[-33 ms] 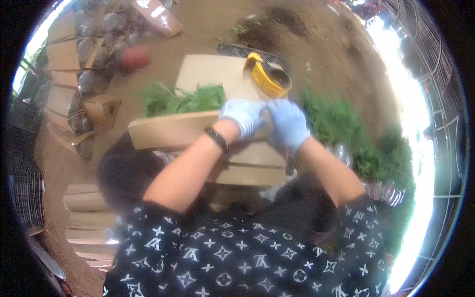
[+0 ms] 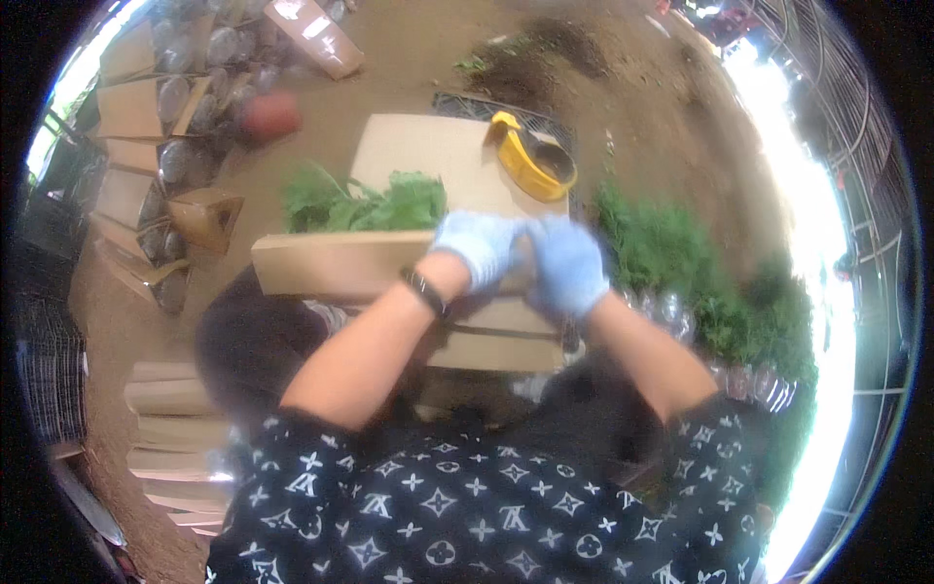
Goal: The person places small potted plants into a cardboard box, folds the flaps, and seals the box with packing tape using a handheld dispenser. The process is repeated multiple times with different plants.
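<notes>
Across my lap lies a long, narrow cardboard box, with leafy green plants showing along its far edge on the left. My left hand, in a pale blue glove, is closed on the right part of this box. Right beside it, my right hand, gloved the same way, bends its fingers around the box's right end; blur and the hands hide the exact grip. Just beyond the hands, a yellow tape dispenser rests on a cardboard sheet. Below the hands, more cardboard shows near my knees.
Under the sheet sits a black crate. To the right stand leafy plants with clear plastic around their bases. Cardboard boxes with plastic-wrapped pots and a red object lie far left. Flat cardboard is stacked near left, beside black crates.
The whole view has shifted slightly. Both hands stay together at the right end of the box.
</notes>
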Demonstrator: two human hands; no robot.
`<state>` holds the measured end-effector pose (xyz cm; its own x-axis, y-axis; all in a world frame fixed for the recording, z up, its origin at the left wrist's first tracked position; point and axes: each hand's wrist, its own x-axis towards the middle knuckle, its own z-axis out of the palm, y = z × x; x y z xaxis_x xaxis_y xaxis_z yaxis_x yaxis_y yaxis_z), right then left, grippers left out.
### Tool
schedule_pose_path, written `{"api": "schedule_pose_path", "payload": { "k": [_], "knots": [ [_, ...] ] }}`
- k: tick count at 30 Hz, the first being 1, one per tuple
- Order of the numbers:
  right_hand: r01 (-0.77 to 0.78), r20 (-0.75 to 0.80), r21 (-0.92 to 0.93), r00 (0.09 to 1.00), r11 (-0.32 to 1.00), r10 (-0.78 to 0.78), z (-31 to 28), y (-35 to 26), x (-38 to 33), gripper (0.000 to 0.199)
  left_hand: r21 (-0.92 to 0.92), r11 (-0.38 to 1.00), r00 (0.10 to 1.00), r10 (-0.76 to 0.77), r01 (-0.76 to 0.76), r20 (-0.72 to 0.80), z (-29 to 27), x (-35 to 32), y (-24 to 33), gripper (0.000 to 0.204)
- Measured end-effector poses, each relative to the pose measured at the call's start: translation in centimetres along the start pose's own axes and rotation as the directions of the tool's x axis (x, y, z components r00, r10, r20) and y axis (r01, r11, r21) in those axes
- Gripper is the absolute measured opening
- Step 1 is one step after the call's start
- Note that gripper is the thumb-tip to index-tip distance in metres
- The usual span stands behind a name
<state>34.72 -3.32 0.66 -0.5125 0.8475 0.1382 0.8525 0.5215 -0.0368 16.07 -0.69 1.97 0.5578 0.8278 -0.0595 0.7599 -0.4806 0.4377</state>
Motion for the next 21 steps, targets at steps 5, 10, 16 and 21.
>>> {"api": "schedule_pose_path", "payload": {
  "k": [5, 10, 16, 21],
  "knots": [
    [-0.137, 0.161, -0.029, 0.977, 0.99, 0.14, 0.0, -2.9, -2.3, 0.059, -0.051, 0.977, 0.978, 0.206, -0.207, -0.039, 1.2, -3.7, -1.5, 0.027],
    [-0.033, -0.071, -0.028, 0.997, 0.999, 0.031, 0.1, -3.0, -3.1, 0.072, 0.406, 0.882, 0.969, 0.19, -0.239, 0.158, -3.1, -4.9, -10.4, 0.037],
    [-0.136, 0.072, -0.017, 0.988, 0.99, 0.137, -0.7, -3.7, -1.1, 0.056, 0.085, 0.961, 0.877, 0.201, -0.263, 0.437, -0.6, -7.3, -17.3, 0.044],
    [-0.248, 0.31, 0.023, 0.923, 0.968, 0.229, -0.3, -2.0, 3.6, 0.049, -0.242, 0.952, 0.897, -0.067, 0.189, 0.436, 0.0, -5.0, -18.9, 0.035]
  ]
}}
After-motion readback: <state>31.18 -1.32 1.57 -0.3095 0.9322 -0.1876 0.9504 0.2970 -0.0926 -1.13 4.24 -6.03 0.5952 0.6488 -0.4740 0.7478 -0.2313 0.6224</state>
